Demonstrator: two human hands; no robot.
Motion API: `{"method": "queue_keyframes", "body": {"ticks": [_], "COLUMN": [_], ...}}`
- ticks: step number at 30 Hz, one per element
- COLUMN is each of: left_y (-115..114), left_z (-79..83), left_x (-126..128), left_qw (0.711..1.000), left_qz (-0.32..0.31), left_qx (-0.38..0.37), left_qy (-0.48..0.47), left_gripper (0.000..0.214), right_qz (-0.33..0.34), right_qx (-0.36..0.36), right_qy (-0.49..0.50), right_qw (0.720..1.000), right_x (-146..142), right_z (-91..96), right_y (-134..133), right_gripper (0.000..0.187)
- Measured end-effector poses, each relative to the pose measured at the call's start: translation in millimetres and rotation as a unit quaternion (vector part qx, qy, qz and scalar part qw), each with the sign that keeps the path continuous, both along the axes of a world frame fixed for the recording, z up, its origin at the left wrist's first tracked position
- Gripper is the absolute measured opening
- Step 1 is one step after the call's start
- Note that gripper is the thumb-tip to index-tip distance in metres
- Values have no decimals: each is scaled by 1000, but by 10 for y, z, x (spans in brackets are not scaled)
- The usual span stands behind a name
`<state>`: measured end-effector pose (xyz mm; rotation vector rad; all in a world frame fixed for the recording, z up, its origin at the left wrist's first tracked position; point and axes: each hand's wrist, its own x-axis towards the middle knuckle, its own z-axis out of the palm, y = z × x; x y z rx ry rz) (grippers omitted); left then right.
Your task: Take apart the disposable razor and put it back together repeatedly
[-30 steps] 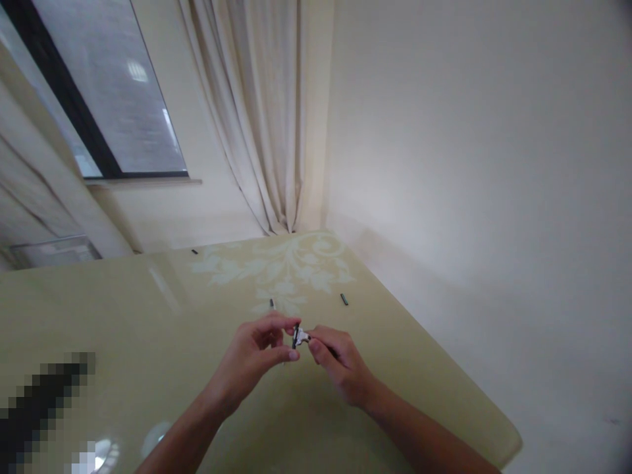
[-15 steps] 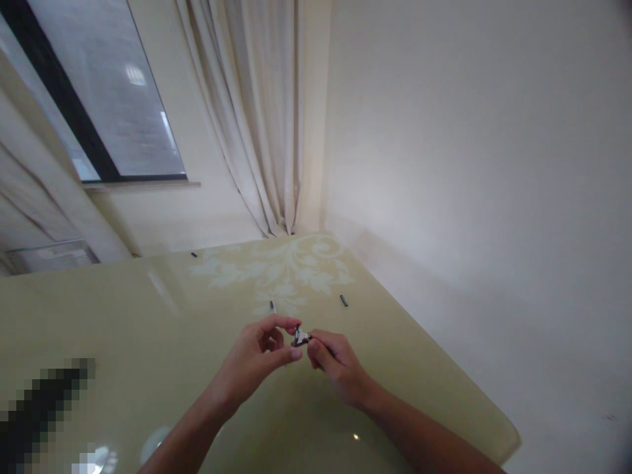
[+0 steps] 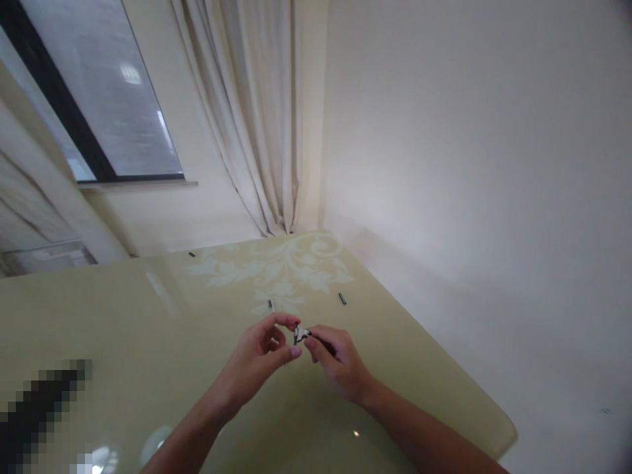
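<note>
Both hands are busy with one small tool (image 3: 302,334), held up over the near part of the desk (image 3: 419,349), in the middle. The left hand (image 3: 295,337) pinches the tool's thin dark bar (image 3: 295,333) by its two ends, with a finger on top and the thumb below. The right hand (image 3: 340,362) has its thumb and fingers pressed around the dark handle (image 3: 326,345).

The job looks partway done. The bar sits right up against the silver part of the tool, and neither hand lets go of it. I can't tell if the bar is stuck on tight or just touching, so I can't say how much is left to do. A small dark strip (image 3: 342,299) lies on the desk, farther off and to the right, and no hand touches it. A tiny dark bit (image 3: 192,254) lies by the far edge, to the left.

Some things are hard to see. A thin stick (image 3: 270,305) with a dark tip goes behind the left hand, so most of it is hidden. The right hand covers much of the handle. On the near left, a dark shape (image 3: 44,401) is all blurry blocks, and I can't tell what it is.
</note>
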<state>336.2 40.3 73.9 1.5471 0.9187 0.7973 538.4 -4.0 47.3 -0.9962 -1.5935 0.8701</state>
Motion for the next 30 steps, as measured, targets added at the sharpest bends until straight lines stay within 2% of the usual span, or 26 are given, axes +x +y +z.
{"method": "queue_keyframes", "body": {"ticks": [4,10,25,30], "left_y": [0,34,60,51], "left_z": [-14,-7,6,12], "left_x": [3,-25,-62,-67], "left_qw": [1000,998,995,992], "left_qz": [-10,3,-6,2], "left_qx": [-6,42,84,107], "left_qy": [10,46,54,65], "left_gripper": [55,42,43,41], "right_qz": [-6,-11,-24,-8], "right_qx": [25,28,16,11], "right_qy": [-32,-35,-24,-16], "right_qw": [999,999,999,1000], "right_x": [15,11,-1,-7], "right_z": [4,-29,-34,-38], "right_y": [11,21,4,2], "right_gripper": [39,33,36,37]}}
